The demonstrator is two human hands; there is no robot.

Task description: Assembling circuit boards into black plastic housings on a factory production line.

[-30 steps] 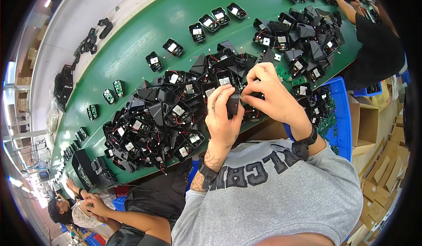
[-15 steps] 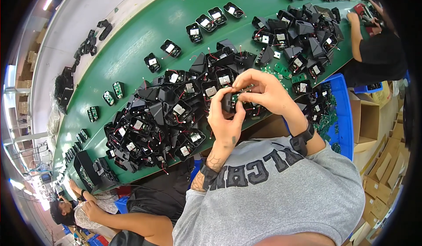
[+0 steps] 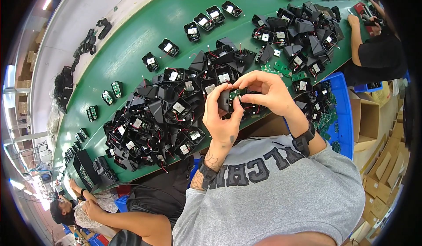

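Observation:
Above the near edge of the green bench, my left hand (image 3: 221, 116) is closed around a small black plastic housing (image 3: 225, 101). A green circuit board (image 3: 235, 95) shows at the open face of that housing. My right hand (image 3: 267, 93) reaches over from the other side, its thumb and fingertips pinched on the board. The fingers partly hide both pieces. Under and beside the hands lies a heap of black housings (image 3: 179, 107), many with white parts and thin red wires inside. Loose green boards (image 3: 281, 68) lie just beyond my right hand.
A second heap of housings (image 3: 303, 34) is farther right on the green bench (image 3: 127, 61). Several housings stand in a line along the bench's middle. A blue bin (image 3: 345, 114) of boards stands at my right, beside cardboard boxes (image 3: 367, 123). Other people sit at both sides.
The housing has tilted in my hands, so more of the green board faces up. My left hand has shifted slightly left. Standing housings appear slightly shifted left in view.

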